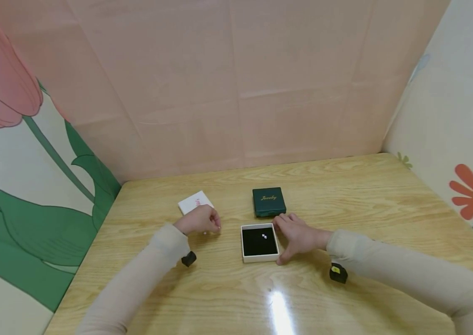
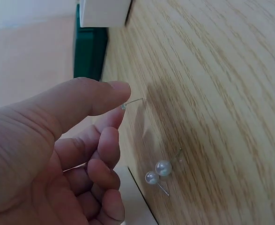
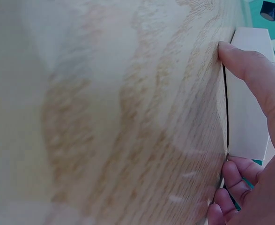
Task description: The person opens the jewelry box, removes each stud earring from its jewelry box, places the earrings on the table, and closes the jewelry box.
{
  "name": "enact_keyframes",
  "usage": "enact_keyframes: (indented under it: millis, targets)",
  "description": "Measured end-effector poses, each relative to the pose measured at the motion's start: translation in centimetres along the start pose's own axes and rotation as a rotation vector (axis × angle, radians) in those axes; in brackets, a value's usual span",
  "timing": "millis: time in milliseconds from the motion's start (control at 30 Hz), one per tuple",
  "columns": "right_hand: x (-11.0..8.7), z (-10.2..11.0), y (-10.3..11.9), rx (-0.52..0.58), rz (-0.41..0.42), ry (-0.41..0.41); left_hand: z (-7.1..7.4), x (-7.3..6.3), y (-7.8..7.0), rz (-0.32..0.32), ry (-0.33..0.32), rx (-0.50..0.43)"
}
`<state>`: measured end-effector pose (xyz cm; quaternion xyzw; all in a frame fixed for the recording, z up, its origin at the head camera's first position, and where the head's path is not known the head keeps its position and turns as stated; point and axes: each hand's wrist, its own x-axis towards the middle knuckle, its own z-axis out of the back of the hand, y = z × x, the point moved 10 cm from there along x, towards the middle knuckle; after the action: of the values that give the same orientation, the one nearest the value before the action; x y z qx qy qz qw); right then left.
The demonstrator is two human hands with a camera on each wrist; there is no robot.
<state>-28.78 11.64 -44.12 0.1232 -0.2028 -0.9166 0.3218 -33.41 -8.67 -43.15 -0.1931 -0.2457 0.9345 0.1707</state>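
Between thumb and index finger, my left hand (image 1: 199,220) pinches a stud earring (image 2: 134,101), its thin post sticking out just above the table. Two pearl earrings (image 2: 163,168) lie below that hand in the left wrist view. My right hand (image 1: 299,235) holds the white box (image 1: 261,258) at its right side, thumb at the front corner and fingers at the back corner. A black pad (image 1: 254,246) fills the box, and a small pair of shiny earrings (image 1: 264,236) sits on it, right of centre.
Behind the white box stands a dark green box (image 1: 269,202) with gold lettering. A white card or lid (image 1: 194,202) with pink print lies beyond my left hand, partly covered by it. The wooden table (image 1: 336,186) meets a pink backdrop at the rear.
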Motion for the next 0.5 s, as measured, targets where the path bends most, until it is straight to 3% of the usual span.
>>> enact_keyframes:
  millis: [500]
  targets:
    - [0.01,0.02,0.04,0.006,0.002,-0.001,-0.21,0.2,-0.21,-0.036,0.007,0.078]
